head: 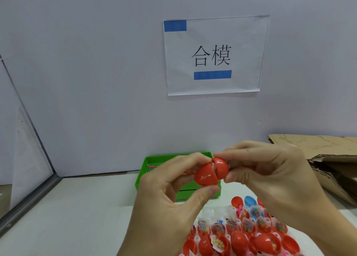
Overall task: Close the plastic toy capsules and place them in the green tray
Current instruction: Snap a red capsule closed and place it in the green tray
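head: worn on person's head | faces forward, slightly down toward wall (pixel 96 82) | close above hands

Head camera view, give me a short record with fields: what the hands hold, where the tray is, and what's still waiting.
held item: red capsule, two halves not fully closed
left hand: grips the left half
right hand: pinches the right half
green tray: on the table behind the hands, by the wall
waiting: pile of open capsules, mostly red, one blue, near edge
right side: cardboard
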`<state>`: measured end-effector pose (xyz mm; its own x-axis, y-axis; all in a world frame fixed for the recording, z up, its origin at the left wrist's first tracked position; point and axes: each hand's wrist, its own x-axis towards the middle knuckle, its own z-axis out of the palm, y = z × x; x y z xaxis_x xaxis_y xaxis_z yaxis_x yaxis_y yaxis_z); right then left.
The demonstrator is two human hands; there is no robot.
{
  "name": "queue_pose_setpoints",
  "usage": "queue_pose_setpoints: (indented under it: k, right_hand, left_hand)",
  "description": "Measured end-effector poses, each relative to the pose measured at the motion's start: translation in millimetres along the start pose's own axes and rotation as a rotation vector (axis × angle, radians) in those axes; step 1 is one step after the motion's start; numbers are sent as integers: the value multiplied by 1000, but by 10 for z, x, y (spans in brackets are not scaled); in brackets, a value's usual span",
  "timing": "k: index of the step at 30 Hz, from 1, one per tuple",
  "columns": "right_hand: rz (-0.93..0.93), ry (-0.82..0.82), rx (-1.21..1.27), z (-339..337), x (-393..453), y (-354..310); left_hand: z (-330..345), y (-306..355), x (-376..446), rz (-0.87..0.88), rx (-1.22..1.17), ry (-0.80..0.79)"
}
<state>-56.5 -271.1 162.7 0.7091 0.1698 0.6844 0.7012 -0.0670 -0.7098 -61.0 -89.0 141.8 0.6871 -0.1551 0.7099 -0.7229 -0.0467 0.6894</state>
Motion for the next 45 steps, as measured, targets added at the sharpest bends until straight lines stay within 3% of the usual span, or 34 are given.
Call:
queue_pose_setpoints:
  k: [9, 27, 45]
  right_hand:
    - [47, 5, -78, 32, -6, -52]
    - [-3, -14, -164, 50, -16, -10]
    - [-17, -3, -316, 146, -34, 122]
  left_hand:
    - [-24, -13, -7, 23, 160, 26]
    - [-4, -31, -21, -25, 68, 1]
    - [-57, -12, -15, -56, 335, 10]
